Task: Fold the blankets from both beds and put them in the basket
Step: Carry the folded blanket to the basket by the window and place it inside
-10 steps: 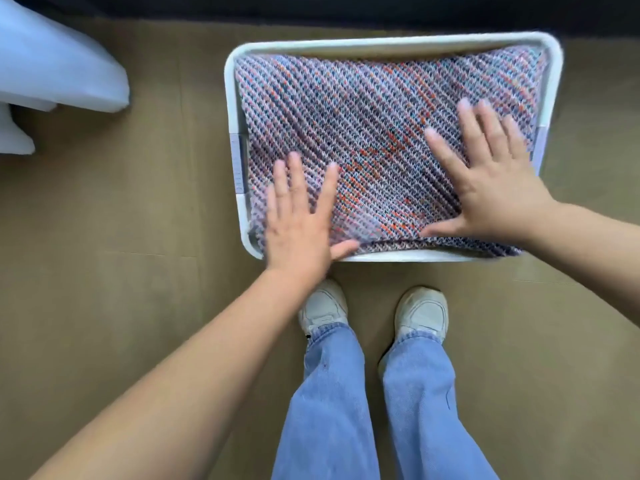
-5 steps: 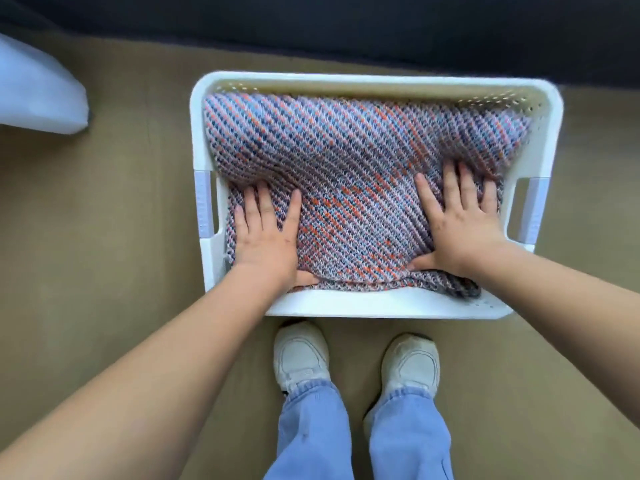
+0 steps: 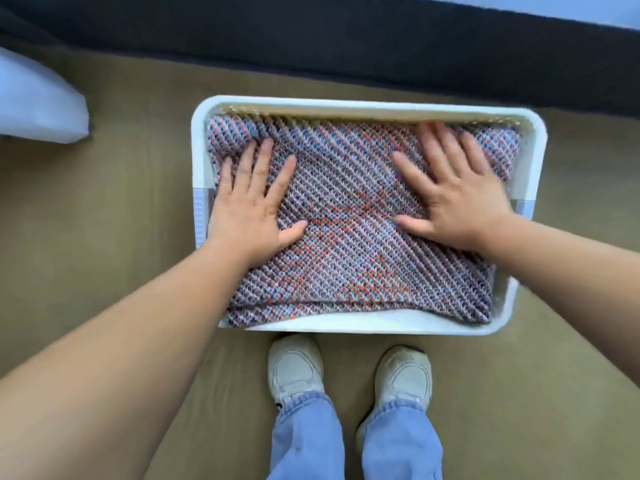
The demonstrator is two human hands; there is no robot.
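Observation:
A folded knitted blanket [image 3: 349,237], woven in purple, blue and orange, fills a white plastic basket [image 3: 363,107] that stands on the floor in front of my feet. My left hand [image 3: 249,202] lies flat on the blanket's left side, fingers spread. On the right side my right hand [image 3: 457,192] presses down the same way, its fingertips close to the basket's far wall. Neither hand grips anything. The blanket's near edge rides up over the basket's front rim.
The floor [image 3: 104,237] is olive-brown. A dark band [image 3: 346,46] runs across the far side behind the basket. A pale blue and white object [image 3: 34,105] juts in at the left. My white shoes [image 3: 296,368] stand just behind the basket's near rim.
Both hands have slid from the blanket's near part toward the basket's far wall, still flat on the fabric. The blanket has settled deeper into the basket, and the view has shifted.

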